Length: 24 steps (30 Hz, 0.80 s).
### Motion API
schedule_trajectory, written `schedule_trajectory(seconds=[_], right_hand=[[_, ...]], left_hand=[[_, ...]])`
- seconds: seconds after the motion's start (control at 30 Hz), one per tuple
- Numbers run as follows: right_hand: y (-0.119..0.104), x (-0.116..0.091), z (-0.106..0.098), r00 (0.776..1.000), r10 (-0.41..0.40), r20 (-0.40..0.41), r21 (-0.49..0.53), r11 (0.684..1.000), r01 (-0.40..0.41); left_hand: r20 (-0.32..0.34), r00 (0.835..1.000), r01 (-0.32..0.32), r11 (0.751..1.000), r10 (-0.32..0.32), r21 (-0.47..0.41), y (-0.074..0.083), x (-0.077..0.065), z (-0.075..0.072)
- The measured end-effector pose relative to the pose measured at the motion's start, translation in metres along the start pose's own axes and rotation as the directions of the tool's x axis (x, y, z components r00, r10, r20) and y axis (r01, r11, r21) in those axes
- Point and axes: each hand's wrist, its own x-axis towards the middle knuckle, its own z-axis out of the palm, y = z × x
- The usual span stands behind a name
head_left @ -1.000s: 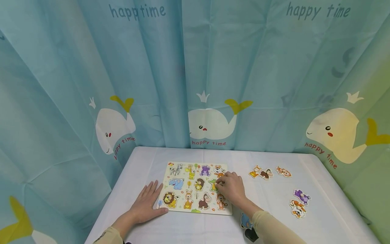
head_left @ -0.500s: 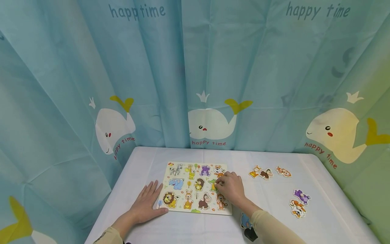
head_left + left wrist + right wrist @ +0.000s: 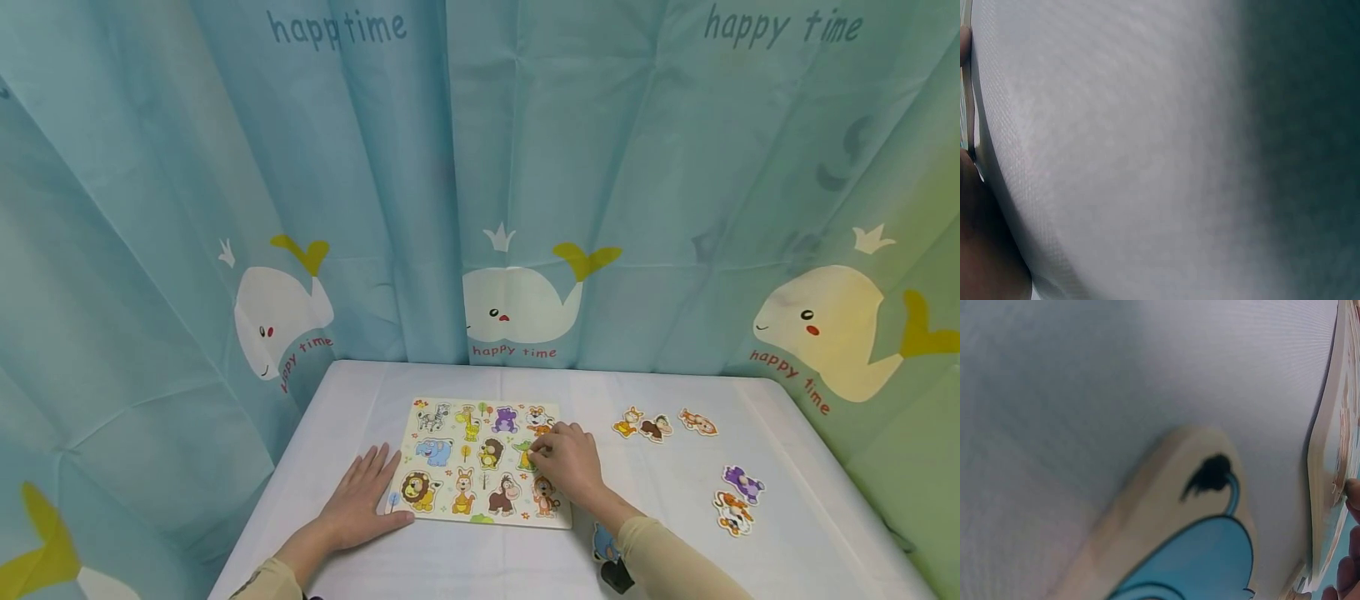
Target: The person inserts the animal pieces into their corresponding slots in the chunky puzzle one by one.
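One spread left hand (image 3: 360, 502) rests at your animal puzzle board's (image 3: 442, 513) edge as your curled right hand (image 3: 573, 460), its pinch impossible to confirm, meets the middle-row crocodile piece (image 3: 522, 458), best worked level.

Your board (image 3: 517, 520) is a pale rectangular panel lying flat before you, with animal figures arranged in three rows of four. The crocodile (image 3: 523, 457), green and yellow, stands upright at the right end of the middle row; its right part is covered. Your right hand (image 3: 572, 458), fingers curled, grips the crocodile at that side. Your left hand (image 3: 363, 500) has its fingers extended along the board's left edge, thumb touching the near left corner.
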Motion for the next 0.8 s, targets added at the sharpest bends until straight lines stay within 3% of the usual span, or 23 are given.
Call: schedule_trajectory(seconds=[0.6, 0.8], right_hand=[[-0.0023, 0.0005, -0.0017, 0.998, 0.050, 0.032, 0.017, 0.999, -0.050], [-0.0029, 0.0011, -0.0022, 0.996, 0.071, 0.050, 0.014, 0.997, -0.072]], left_hand=[[0.049, 0.999, 0.005, 1.000, -0.005, -0.004, 0.0055, 0.0001, -0.0080], [0.026, 1.000, -0.006, 0.999, 0.007, -0.037, 0.0057, -0.0004, -0.0077]])
